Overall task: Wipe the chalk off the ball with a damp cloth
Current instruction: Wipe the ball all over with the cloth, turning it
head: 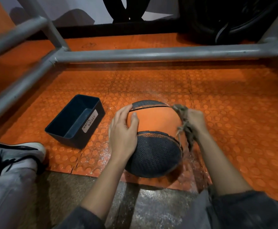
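Curling round a frayed brownish cloth [183, 124], the right hand [197, 120] is gripping it in a bunch against the right flank of the ball [156, 149]. Its fingertips are hiding under the cloth, so exact finger positions are not readable. The left hand [123, 131] is lying on the ball's left side, with its fingers [124, 111] slightly spread over the far curve. Its thumb is pressing flat on the orange panel.

The ball, orange with dark pebbled panels, is sitting on a studded orange mat [234, 113], between both forearms. White specks are showing on the mat around it. Chalk on the ball itself is hard to make out.

A black bin [79, 139] labelled WASTE BASKET is standing just left of the ball, apart from it. A shoe [14, 151] is entering at the left edge, partly cut off. A grey pipe frame [151, 54] is crossing behind.
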Available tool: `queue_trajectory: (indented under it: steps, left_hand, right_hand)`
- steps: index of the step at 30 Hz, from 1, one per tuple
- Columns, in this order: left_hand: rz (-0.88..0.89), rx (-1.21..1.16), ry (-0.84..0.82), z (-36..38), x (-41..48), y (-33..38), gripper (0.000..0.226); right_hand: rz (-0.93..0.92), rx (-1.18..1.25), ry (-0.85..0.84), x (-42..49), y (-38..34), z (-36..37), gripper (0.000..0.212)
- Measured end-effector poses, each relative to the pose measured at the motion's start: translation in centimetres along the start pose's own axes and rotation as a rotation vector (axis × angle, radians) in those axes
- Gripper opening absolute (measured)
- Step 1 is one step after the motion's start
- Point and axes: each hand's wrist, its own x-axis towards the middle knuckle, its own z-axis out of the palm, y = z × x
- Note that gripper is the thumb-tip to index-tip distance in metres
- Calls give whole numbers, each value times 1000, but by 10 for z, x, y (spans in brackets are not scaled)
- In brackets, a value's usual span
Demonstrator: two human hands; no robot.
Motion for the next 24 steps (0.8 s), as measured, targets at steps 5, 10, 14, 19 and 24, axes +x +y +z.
queue_trajectory:
  steps: [5, 10, 14, 19, 24]
  left_hand:
    - [-58, 11, 35, 1, -2, 4, 37]
    - [-154, 73, 30, 3, 6, 11, 39]
    - [-140, 37, 11, 0, 15, 8, 38]
    - [-149, -6, 19, -1, 18, 3, 38]
    - [-173, -22, 37, -3, 19, 3, 38]
  right_hand:
    - [149, 115, 85, -4, 11, 5, 42]
    - [-415, -24, 285, -60, -26, 35, 20]
    - [-606, -12, 381, -84, -19, 41, 23]
    - [115, 494, 382, -64, 23, 21, 12]
    - [505, 661, 330, -72, 39, 26, 28]
